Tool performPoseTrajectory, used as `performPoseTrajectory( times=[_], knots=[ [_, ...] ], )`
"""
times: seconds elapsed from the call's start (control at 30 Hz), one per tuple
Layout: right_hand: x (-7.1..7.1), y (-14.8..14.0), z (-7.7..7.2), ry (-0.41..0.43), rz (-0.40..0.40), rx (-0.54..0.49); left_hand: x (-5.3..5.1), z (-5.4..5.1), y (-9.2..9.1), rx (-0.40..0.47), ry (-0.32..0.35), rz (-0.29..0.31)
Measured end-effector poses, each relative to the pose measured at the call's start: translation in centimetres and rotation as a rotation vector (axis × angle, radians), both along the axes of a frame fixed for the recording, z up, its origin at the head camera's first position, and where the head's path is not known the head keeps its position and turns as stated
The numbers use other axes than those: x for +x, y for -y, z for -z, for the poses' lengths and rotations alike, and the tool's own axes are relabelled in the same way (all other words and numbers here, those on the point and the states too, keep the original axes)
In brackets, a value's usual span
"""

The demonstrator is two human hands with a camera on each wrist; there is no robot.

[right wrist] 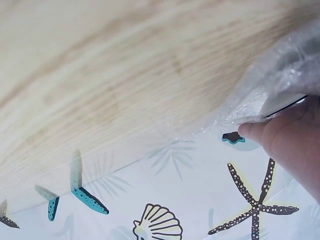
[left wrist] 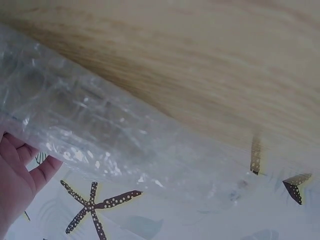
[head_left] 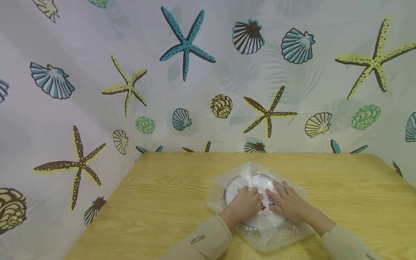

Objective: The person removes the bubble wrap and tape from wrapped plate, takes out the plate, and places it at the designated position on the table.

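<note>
A round white plate (head_left: 235, 187) with a dark rim line and small red marks lies inside clear bubble wrap (head_left: 221, 186). My left hand (head_left: 244, 206) is over the middle of the plate, its fingers curled at the wrap. Beside it, my right hand (head_left: 289, 205) rests on the wrapped plate's right part with fingers spread. The left wrist view shows the left hand (left wrist: 20, 175) against the edge of the bubble wrap (left wrist: 100, 120). In the right wrist view the right hand (right wrist: 292, 142) touches the wrap (right wrist: 250, 95); part of the plate's rim shows there.
The wrapped plate lies on a light wood-grain table (head_left: 162, 191). Behind the table and along its left side hangs a white curtain (head_left: 201, 83) printed with starfish and shells; it also shows at the right edge.
</note>
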State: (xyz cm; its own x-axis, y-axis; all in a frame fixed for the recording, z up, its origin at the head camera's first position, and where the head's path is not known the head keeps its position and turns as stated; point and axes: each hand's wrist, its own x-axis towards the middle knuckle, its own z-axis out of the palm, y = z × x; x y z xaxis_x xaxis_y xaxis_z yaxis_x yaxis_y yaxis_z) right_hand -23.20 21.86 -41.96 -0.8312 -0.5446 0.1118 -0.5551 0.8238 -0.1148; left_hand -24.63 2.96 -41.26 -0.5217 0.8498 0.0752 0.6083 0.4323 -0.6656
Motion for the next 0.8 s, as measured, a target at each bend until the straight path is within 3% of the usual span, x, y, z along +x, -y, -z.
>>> performPoseTrajectory(
  times=[0.8],
  knots=[
    [0.03,0.12,-0.07,-0.002,0.005,-0.004,-0.06,0.06,0.29,0.015,-0.054,0.041]
  ],
)
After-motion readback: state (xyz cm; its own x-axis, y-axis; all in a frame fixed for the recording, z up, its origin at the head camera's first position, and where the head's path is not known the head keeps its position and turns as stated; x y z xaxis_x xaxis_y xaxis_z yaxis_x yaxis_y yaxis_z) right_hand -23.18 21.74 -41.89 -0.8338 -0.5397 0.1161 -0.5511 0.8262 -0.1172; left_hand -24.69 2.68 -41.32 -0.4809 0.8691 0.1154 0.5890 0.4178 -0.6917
